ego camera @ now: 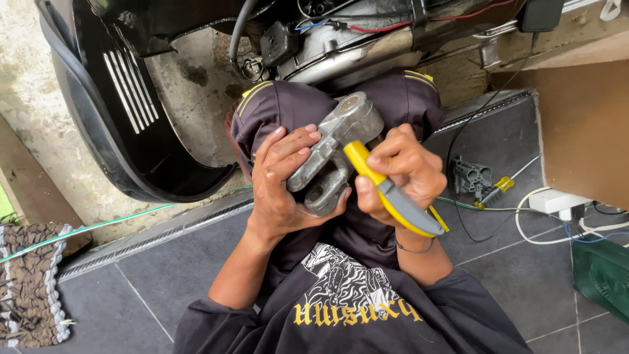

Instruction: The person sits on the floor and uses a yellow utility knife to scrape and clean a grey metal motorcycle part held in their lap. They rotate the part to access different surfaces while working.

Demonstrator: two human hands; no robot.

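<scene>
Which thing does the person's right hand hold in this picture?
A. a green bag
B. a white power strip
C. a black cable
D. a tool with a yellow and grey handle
D: the right hand grips a tool with a yellow and grey handle, its tip set against the grey metal part that the left hand holds.

Grey tiled floor (164, 288), woven mat (29, 282), white cable (544, 233)

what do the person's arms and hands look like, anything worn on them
Both hands, left hand and right hand, are bare with no gloves. The forearms are uncovered. A thin dark band circles the right wrist. Dark sleeves begin near the elbows.
</scene>
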